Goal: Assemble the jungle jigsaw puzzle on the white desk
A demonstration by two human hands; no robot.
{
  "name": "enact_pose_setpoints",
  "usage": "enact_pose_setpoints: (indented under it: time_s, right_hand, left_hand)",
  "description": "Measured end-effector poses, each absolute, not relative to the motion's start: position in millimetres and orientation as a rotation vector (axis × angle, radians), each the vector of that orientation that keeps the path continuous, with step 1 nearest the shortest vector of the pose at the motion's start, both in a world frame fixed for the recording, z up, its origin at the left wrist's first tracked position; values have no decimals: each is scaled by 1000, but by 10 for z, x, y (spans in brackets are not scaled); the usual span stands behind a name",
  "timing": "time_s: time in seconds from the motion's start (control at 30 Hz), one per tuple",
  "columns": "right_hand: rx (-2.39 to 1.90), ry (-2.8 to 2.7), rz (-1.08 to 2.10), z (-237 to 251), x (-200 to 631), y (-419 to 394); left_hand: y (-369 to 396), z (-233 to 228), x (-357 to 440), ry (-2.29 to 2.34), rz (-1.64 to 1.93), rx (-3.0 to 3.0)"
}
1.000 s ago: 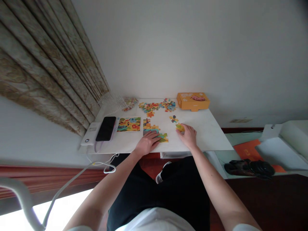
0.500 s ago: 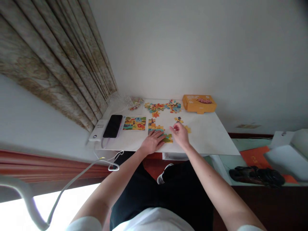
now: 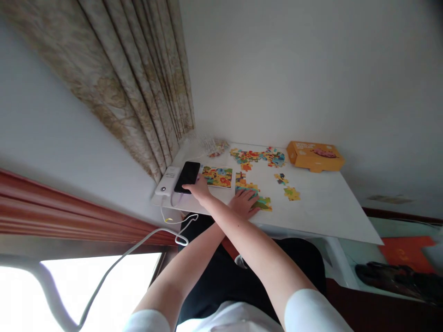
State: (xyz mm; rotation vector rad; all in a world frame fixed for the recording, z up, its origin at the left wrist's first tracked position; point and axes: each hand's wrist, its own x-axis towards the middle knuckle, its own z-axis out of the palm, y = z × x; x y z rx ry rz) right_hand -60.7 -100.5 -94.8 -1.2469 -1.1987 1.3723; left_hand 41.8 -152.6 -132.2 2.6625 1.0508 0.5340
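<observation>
My right hand (image 3: 198,188) reaches across my left arm to the black phone (image 3: 187,176), its fingertips touching the phone's near edge. The phone lies on a white power bank (image 3: 165,185) at the table's left end. My left hand (image 3: 245,203) rests flat, fingers apart, on a joined patch of colourful puzzle pieces (image 3: 258,198) near the front edge. A picture card (image 3: 217,176) lies between the phone and that patch. Two loose pieces (image 3: 291,193) lie to the right.
The white table (image 3: 321,207) stands against a wall. At the back lie a cluster of loose puzzle pieces (image 3: 258,156) and an orange box (image 3: 314,156). A curtain (image 3: 145,92) hangs at the left. A white cable (image 3: 145,240) drops from the power bank. Dark shoes (image 3: 398,274) lie at the right.
My right hand left the loose pieces on the right and swung left across my left arm to the phone. The view turned left. My left hand stayed on the joined pieces.
</observation>
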Motion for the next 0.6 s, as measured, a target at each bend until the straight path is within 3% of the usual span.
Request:
enact_pose_setpoints:
  time_s: [0.6]
  right_hand:
    - [-1396, -1152, 1308, -1098, -668, -1015]
  left_hand:
    - [-1543, -1280, 436, 1007, 619, 2669]
